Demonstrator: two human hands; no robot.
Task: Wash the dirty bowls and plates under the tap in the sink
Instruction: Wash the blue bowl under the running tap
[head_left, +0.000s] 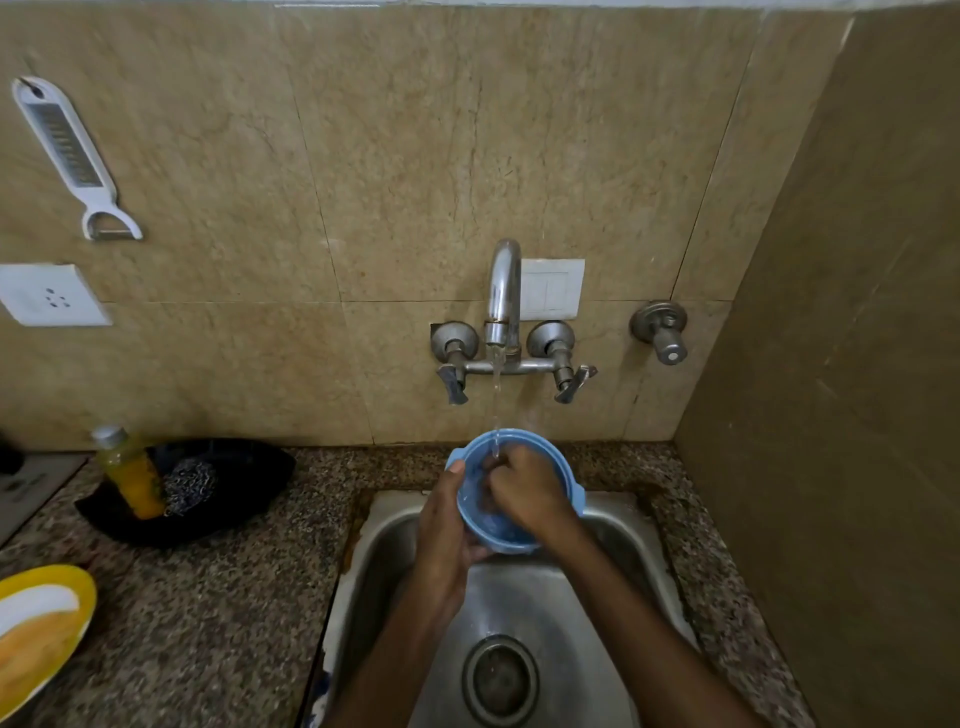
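A blue plastic bowl (480, 454) is held tilted over the steel sink (524, 597), under water running from the chrome tap (504, 291). My left hand (441, 530) grips the bowl from its left side and underneath. My right hand (527, 491) is inside the bowl with fingers curled against its inner wall, hiding much of the inside. A dirty yellow plate (36, 623) with orange smears lies on the counter at the far left.
A black tray (244, 473) at the back of the granite counter (208, 623) holds a yellow bottle (130, 478) and a steel scrubber (189, 488). A grater-peeler (67, 150) and a socket (49, 296) are on the tiled wall. A side wall (841, 415) stands right of the sink.
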